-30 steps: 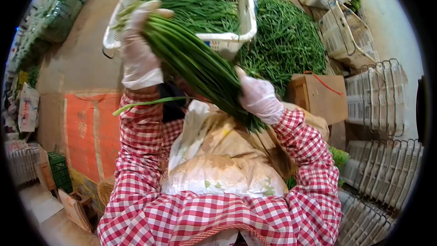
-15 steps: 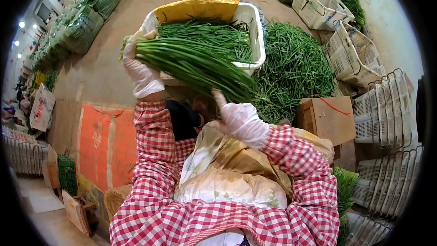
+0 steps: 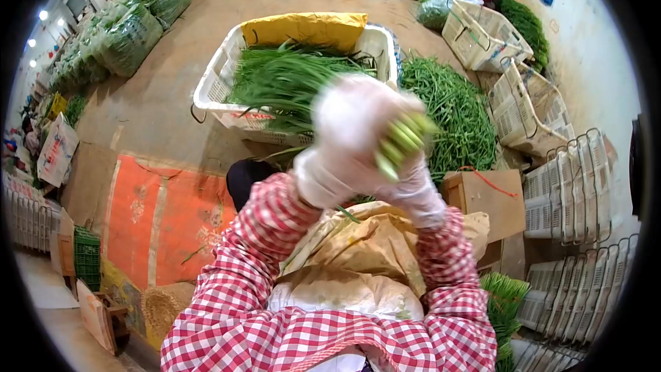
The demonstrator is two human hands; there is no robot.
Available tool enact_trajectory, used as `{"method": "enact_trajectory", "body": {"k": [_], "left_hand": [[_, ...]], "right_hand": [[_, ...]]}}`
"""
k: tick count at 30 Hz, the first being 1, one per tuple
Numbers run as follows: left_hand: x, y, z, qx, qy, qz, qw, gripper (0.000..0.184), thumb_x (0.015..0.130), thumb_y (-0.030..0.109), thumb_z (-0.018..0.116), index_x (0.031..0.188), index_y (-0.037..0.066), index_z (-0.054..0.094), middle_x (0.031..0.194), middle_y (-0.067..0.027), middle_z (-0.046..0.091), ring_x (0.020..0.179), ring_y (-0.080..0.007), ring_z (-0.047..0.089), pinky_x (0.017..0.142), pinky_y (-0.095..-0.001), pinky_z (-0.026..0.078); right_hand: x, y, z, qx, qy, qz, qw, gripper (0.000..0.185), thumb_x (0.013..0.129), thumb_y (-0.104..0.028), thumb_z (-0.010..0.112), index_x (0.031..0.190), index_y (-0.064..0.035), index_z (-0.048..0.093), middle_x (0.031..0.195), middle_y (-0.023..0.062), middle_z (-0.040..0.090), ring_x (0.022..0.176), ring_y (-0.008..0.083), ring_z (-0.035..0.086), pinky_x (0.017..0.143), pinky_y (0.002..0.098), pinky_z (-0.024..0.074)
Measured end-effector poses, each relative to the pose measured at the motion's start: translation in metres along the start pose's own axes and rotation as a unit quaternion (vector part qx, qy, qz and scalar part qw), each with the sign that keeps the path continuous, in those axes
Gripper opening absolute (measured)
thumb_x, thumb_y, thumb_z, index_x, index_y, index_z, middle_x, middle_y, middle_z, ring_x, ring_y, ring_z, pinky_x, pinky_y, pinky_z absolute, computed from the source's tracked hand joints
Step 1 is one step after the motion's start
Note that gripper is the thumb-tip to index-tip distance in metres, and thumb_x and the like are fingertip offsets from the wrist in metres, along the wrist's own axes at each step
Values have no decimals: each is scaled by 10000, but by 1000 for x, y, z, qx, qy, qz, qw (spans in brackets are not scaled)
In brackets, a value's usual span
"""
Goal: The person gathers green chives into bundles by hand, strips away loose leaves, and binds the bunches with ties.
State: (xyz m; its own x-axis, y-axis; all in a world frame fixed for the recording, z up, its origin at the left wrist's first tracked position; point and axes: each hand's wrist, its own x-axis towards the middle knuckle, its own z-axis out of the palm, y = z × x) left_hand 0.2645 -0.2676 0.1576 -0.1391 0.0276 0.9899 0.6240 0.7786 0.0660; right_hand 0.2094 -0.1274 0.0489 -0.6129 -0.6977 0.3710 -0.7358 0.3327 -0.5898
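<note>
One green bunch (image 3: 405,142) in the left hand (image 3: 350,124), one right hand (image 3: 416,191) beside, grip unclear.

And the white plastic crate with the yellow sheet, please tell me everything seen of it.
The rectangular white plastic crate has slotted walls and red marking on its near side. A dark wire handle shows at the near left corner. A yellow sheet covers part of the far wall. It stands upright beside a green heap. Green leaves lie inside; the held green bunch, blurred, hides part of the near rim, so contact is unclear.
</note>
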Motion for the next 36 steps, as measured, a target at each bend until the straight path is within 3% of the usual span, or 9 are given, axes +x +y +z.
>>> {"method": "enact_trajectory", "body": {"k": [2, 5, 8, 10, 13, 25, 31, 33, 36], "left_hand": [[-8, 31, 23, 10, -71, 15, 997, 198, 727, 228, 667, 836, 90, 574, 636, -12, 496, 573, -194, 532, 589, -353, 452], [-15, 21, 22, -86, -129, -40, 987, 241, 754, 232, 627, 934, 78, 580, 805, -58, 595, 782, -209, 598, 679, -357, 484], [-47, -18, -32, -104, 14, -314, 944, 436, 938, 408, 397, 1040, 38, 604, 935, -71, 630, 874, -174, 596, 750, -319, 503], [-37, -50, -71, -146, 136, -377, 905, 283, 892, 292, 509, 1019, 53, 592, 957, -94, 630, 912, -199, 588, 859, -353, 465], [-80, -97, -146, -549, 254, -358, 712, 222, 879, 269, 514, 895, 68, 606, 865, -93, 636, 874, -218, 597, 877, -413, 458], [-200, -43, -255, -433, 421, -416, 680, 137, 825, 267, 603, 801, 137, 643, 774, 24, 608, 783, -125, 565, 787, -340, 489], [-208, -49, -262, -495, 409, -378, 666, 143, 827, 263, 611, 880, 149, 679, 753, 33, 619, 798, -113, 575, 782, -329, 500], [-214, -47, -271, -481, 395, -394, 676, 174, 840, 297, 599, 893, 148, 672, 789, 28, 614, 861, -143, 572, 847, -363, 483], [-211, -45, -268, -521, 337, -397, 676, 224, 853, 341, 582, 921, 144, 663, 843, 19, 610, 929, -180, 557, 897, -409, 456]], "right_hand": [[-14, 59, 54, 34, -43, 92, 994, 646, 797, -284, 690, 1322, -72, 379, 1281, 124, 465, 1193, 202, 444, 954, 321, 432], [-6, 30, 41, 236, 77, -136, 959, 723, 764, -282, 708, 1338, -54, 334, 1253, 144, 482, 1151, 242, 481, 958, 335, 432], [0, -13, -10, 70, 68, -89, 991, 1101, 612, -225, 828, 1447, -33, 137, 1211, 215, 494, 1113, 303, 521, 956, 339, 426], [-19, -14, -8, 138, 25, 25, 990, 1147, 601, -189, 837, 1454, -25, 88, 1186, 249, 521, 977, 324, 606, 850, 344, 501], [-56, -40, 16, 175, -96, 10, 980, 921, 760, -321, 703, 1412, 43, 164, 1046, 248, 579, 886, 330, 633, 772, 357, 528], [-85, -48, 35, 87, -434, -42, 896, 652, 859, -344, 579, 1315, 56, 340, 1170, 290, 508, 933, 388, 587, 797, 409, 495], [-55, -36, -12, -6, -517, 24, 855, 561, 864, -335, 581, 1266, 31, 440, 893, 201, 634, 787, 298, 640, 668, 366, 518], [-36, -37, -29, -179, -495, 145, 838, 478, 877, -323, 573, 1200, 25, 516, 815, 183, 642, 698, 257, 650, 605, 335, 527], [-27, -16, -17, -12, -87, -22, 996, 374, 892, -319, 560, 1014, 31, 606, 694, 127, 633, 584, 256, 618, 550, 357, 513]]}}
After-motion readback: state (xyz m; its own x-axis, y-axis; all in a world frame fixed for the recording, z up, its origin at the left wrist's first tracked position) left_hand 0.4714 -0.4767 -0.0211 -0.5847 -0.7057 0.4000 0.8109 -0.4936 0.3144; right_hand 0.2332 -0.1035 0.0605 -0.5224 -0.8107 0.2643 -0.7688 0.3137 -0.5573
